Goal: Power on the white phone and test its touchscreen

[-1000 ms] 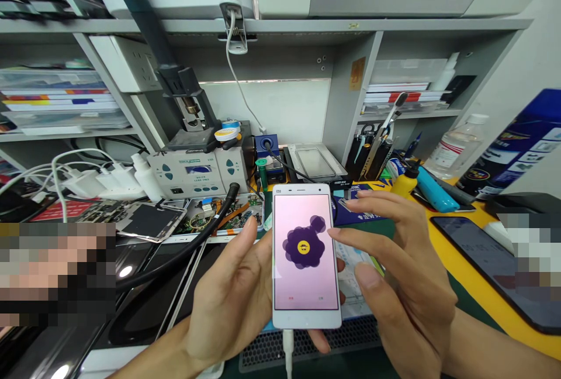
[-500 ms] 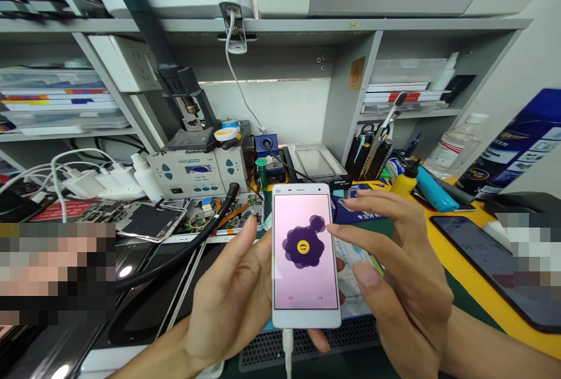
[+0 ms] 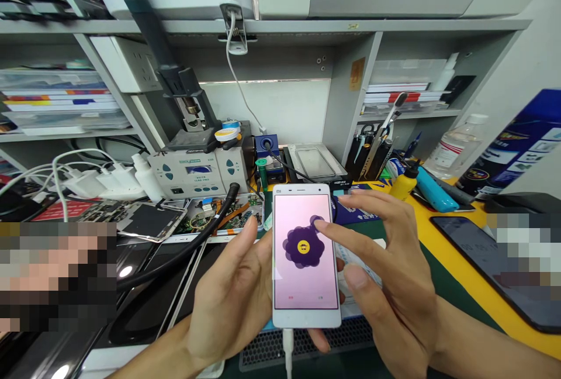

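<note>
A white smartphone [image 3: 305,317] stands roughly upright in view, its lit pink screen showing a dark purple flower shape with a yellow centre. My left hand [image 3: 236,285] holds it from behind and the left side; some of its fingertips show past the right edge and below. A white charging cable [image 3: 287,350] is plugged into the phone's bottom end. Over the screen's upper right, the index fingertip of my right hand [image 3: 394,274] is at the small purple circle; whether it touches the glass I cannot tell. That hand holds nothing, with thumb and fingers apart.
Behind the phone sit a grey soldering station [image 3: 197,171] and a tray of circuit boards [image 3: 205,215]. A black hose [image 3: 175,268] crosses on the left. To the right lie a dark phone [image 3: 495,274], a yellow bottle [image 3: 404,183] and a clear bottle [image 3: 456,148].
My right hand has moved left, bringing its index fingertip from the phone's right edge onto the small purple circle. The left hand and phone have barely moved.
</note>
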Demonstrator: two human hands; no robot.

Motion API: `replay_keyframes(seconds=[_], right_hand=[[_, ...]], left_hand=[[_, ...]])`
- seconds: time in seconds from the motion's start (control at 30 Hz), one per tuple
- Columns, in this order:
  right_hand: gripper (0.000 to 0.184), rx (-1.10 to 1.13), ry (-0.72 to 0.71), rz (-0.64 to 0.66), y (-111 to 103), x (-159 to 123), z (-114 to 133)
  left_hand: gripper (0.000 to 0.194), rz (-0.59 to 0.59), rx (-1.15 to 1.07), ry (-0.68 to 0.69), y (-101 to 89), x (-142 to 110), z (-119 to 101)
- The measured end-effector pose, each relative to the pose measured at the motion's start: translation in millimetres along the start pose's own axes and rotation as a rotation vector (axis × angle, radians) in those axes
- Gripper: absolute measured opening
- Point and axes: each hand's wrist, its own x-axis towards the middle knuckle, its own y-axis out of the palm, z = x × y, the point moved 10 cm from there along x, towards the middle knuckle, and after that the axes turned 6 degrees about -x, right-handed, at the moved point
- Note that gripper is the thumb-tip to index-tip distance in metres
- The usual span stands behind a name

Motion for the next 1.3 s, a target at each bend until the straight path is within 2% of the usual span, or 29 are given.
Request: replay_keyframes(seconds=[0.23,0.73,1.13,1.23,1.3], right_hand=[[0.046,-0.008,-0.003,0.027,3,1,0],[0.037,0.012,0.129,-0.064,-7,-2,-7],[0.032,0.036,0.165,-0.116,-13,-2,-7],[0.036,0.062,0.158,-0.108,-11,-1,-11],[0.040,0.095,0.142,-0.065,-5,-1,-14]], left_hand=[[0.069,-0.025,0.007,-0.009,-0.8,-1,0],[0.083,-0.038,0.088,-0.025,1.6,-1,-1],[0.078,-0.017,0.053,-0.011,1.8,0,-1],[0.077,-0.046,0.047,-0.016,-1.8,0,-1],[0.074,-0.107,0.032,-0.045,-8.9,1,0]])
